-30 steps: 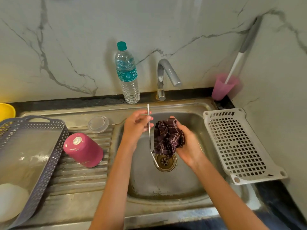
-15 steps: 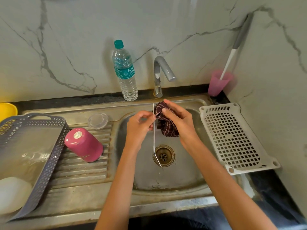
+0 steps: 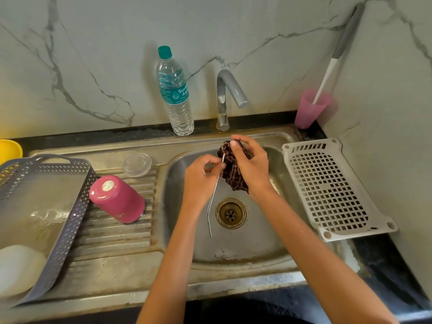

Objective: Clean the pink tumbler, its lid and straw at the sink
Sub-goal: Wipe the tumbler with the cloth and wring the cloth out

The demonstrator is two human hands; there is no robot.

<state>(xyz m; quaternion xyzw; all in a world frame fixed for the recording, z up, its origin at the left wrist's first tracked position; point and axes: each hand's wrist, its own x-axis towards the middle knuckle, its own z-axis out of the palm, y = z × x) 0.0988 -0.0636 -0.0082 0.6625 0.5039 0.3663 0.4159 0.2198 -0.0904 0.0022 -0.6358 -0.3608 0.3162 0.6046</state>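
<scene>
Over the sink basin (image 3: 245,244), my left hand (image 3: 201,176) pinches a thin metal straw (image 3: 213,199) near its top; its bent lower end hangs beside the drain (image 3: 231,213). My right hand (image 3: 251,164) grips a dark checked cloth (image 3: 233,176) wrapped against the straw's upper end. The pink tumbler (image 3: 118,198) stands upside down on the ribbed drainboard to the left. A clear round lid (image 3: 137,164) lies flat just behind it.
A water bottle (image 3: 174,94) and the tap (image 3: 228,97) stand at the back. A pink cup (image 3: 311,108) holding a brush sits in the right corner. A white perforated tray (image 3: 332,185) lies to the right; a grey basket (image 3: 42,206) to the left.
The cloth in my right hand has gone from low near the drain up to the straw's top end. My left hand keeps hold of the straw, which now leans slightly left at the bottom.
</scene>
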